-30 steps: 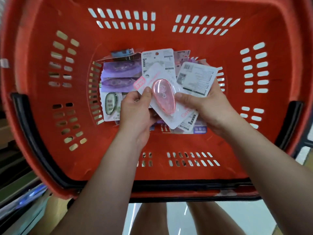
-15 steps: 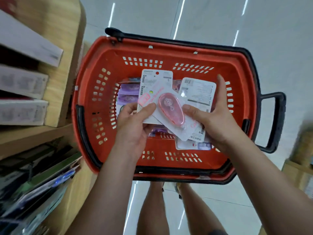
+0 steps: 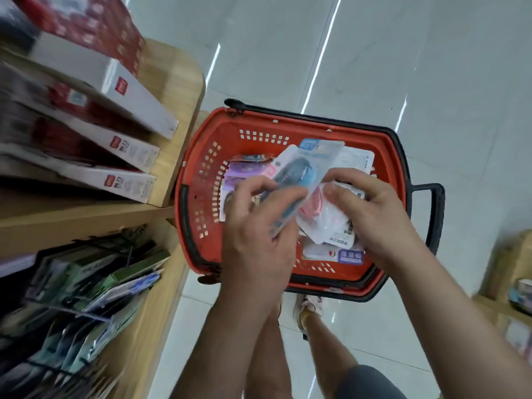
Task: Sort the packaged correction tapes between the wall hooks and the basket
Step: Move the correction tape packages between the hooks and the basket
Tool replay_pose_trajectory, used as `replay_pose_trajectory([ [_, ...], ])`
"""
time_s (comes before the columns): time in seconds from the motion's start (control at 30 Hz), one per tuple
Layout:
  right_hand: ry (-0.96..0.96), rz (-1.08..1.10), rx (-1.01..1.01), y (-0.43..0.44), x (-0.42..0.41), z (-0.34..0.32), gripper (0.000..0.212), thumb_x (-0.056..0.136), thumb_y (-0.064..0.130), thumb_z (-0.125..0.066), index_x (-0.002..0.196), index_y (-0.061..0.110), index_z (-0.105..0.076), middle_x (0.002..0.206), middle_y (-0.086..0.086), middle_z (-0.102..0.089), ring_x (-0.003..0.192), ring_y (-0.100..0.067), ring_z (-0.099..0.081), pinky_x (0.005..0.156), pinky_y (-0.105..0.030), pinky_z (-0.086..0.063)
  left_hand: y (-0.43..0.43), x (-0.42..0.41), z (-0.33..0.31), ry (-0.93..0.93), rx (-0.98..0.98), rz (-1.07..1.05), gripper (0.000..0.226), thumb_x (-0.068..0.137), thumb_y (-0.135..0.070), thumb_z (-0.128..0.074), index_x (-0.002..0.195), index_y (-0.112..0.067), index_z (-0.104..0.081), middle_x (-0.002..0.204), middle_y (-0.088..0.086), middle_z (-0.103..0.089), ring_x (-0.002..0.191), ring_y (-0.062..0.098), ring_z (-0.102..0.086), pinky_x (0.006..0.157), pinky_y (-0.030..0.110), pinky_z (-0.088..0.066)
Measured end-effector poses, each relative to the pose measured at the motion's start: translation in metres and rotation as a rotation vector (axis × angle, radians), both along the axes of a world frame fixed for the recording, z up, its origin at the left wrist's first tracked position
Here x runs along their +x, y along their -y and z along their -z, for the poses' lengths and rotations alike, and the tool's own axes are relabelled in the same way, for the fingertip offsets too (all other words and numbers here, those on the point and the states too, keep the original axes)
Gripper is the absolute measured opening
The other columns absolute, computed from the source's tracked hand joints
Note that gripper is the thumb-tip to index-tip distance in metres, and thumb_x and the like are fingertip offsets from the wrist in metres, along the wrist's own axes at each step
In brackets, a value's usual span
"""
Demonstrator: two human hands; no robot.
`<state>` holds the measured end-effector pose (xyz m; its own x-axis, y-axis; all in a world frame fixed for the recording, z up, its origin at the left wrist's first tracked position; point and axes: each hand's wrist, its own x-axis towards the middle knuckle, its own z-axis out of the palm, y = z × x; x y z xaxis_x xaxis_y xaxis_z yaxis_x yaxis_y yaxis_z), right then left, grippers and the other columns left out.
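Left hand [image 3: 259, 226] pinched blue tape pack [image 3: 302, 171]; right hand [image 3: 371, 214] gripped pink pack [image 3: 313, 208], both above basket [image 3: 230, 132]. Risk: slick overlapping cards could slip, falling unsorted.

Left hand [image 3: 259, 226] gripping a blue pack [image 3: 302, 171] and right hand [image 3: 371, 214] holding a pink pack [image 3: 319, 214] fill the space over the basket [image 3: 230, 133] middle; I only see gaps along its far and left walls. Wooden shelf [image 3: 172, 82] sits just beside the left rim, boxes [image 3: 129, 151] stacked on it. Floor [image 3: 431, 82] beyond and right is open, bar the black handle [image 3: 434, 214].
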<state>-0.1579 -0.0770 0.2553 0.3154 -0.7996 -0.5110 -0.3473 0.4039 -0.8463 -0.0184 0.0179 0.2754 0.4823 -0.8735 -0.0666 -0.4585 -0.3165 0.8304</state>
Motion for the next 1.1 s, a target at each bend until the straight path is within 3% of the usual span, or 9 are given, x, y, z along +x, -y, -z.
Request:
replay_pose_trajectory([
  [0.07, 0.034, 0.087, 0.044, -0.004, 0.003, -0.014, 0.026, 0.09, 0.011, -0.06, 0.086, 0.031, -0.076, 0.094, 0.001, -0.074, 0.078, -0.035, -0.061, 0.074, -0.051, -0.052, -0.004, -0.003, -0.012, -0.034, 0.034, 0.062, 0.032, 0.082, -0.017, -0.071, 0.114, -0.023, -0.072, 0.116, -0.007, -0.044, 0.111, 0.006, -0.052, 0.093, 0.002, -0.039],
  [0.17, 0.07, 0.11, 0.024, -0.008, 0.009, -0.041, 0.018, 0.092, 0.015, -0.065, 0.085, 0.028, -0.075, 0.088, 0.005, -0.072, 0.077, -0.022, -0.061, 0.073, -0.037, -0.049, -0.008, -0.001, -0.037, -0.158, 0.042, -0.008, 0.026, 0.085, -0.029, -0.068, 0.111, -0.024, -0.073, 0.111, -0.009, -0.043, 0.111, 0.002, -0.051, 0.091, 0.003, -0.04],
  [0.23, 0.126, 0.07, 0.016, -0.01, 0.016, -0.066, 0.006, 0.084, 0.028, -0.074, 0.088, 0.024, -0.074, 0.09, 0.01, -0.073, 0.079, -0.008, -0.066, 0.071, -0.024, -0.052, -0.008, -0.001, -0.057, -0.205, -0.008, -0.129, 0.015, 0.087, -0.024, -0.069, 0.101, -0.027, -0.074, 0.105, -0.011, -0.047, 0.102, -0.003, -0.053, 0.084, 0.004, -0.042],
  [0.33, 0.145, -0.01, -0.037, -0.007, 0.021, -0.094, 0.025, 0.073, 0.035, -0.076, 0.093, 0.022, -0.071, 0.095, 0.013, -0.072, 0.084, -0.008, -0.068, 0.068, -0.024, -0.055, -0.003, -0.004, -0.088, -0.245, -0.075, -0.304, 0.027, 0.081, -0.01, -0.079, 0.09, -0.033, -0.067, 0.096, -0.007, -0.052, 0.091, -0.003, -0.058, 0.076, 0.008, -0.048],
  [0.57, 0.168, -0.171, -0.116, 0.003, 0.019, -0.154, 0.023, 0.074, 0.04, -0.077, 0.092, 0.028, -0.07, 0.098, 0.011, -0.07, 0.09, -0.014, -0.065, 0.076, -0.032, -0.052, -0.003, -0.007, -0.148, -0.717, -0.063, -0.565, 0.055, 0.064, -0.016, -0.086, 0.108, -0.035, -0.059, 0.122, -0.001, -0.065, 0.112, 0.017, -0.064, 0.088, 0.04, -0.057],
  [0.67, 0.193, -0.229, -0.132, 0.001, 0.012, -0.176, 0.018, 0.077, 0.032, -0.077, 0.091, 0.025, -0.07, 0.1, 0.008, -0.071, 0.093, -0.015, -0.067, 0.074, -0.03, -0.056, -0.008, -0.021, -0.179, -0.871, -0.124, -0.622, 0.057, 0.072, 0.009, -0.079, 0.111, -0.028, -0.058, 0.117, 0.008, -0.07, 0.103, 0.024, -0.07, 0.081, 0.042, -0.06],
  [0.8, 0.249, -0.409, -0.14, -0.004, 0.004, -0.221, 0.015, 0.084, 0.026, -0.072, 0.097, 0.034, -0.07, 0.108, 0.008, -0.069, 0.094, -0.008, -0.067, 0.071, -0.027, -0.057, -0.029, -0.043, -0.226, -0.866, -0.226, -0.724, 0.055, 0.073, 0.015, -0.074, 0.109, -0.024, -0.059, 0.114, 0.005, -0.071, 0.098, 0.021, -0.072, 0.069, 0.033, -0.06],
  [0.97, 0.357, -0.663, 0.012, -0.017, 0.008, -0.272, 0.062, 0.089, 0.017, -0.067, 0.127, 0.058, -0.041, 0.126, 0.019, -0.058, 0.104, -0.009, -0.068, 0.071, -0.031, -0.061, -0.076, -0.064, -0.269, -0.8, -0.305, -0.818, 0.057, 0.072, 0.011, -0.077, 0.111, -0.027, -0.061, 0.115, 0.003, -0.07, 0.104, 0.023, -0.069, 0.077, 0.038, -0.06],
  [1.1, 0.391, -0.821, 0.132, -0.047, 0.023, -0.298, 0.062, 0.092, 0.003, -0.062, 0.128, 0.052, -0.049, 0.127, 0.009, -0.062, 0.107, -0.015, -0.068, 0.079, -0.039, -0.061, -0.12, -0.073, -0.297, -0.754, -0.375, -0.926, 0.057, 0.072, 0.014, -0.076, 0.108, -0.028, -0.062, 0.115, 0.007, -0.07, 0.101, 0.025, -0.069, 0.07, 0.032, -0.058],
])
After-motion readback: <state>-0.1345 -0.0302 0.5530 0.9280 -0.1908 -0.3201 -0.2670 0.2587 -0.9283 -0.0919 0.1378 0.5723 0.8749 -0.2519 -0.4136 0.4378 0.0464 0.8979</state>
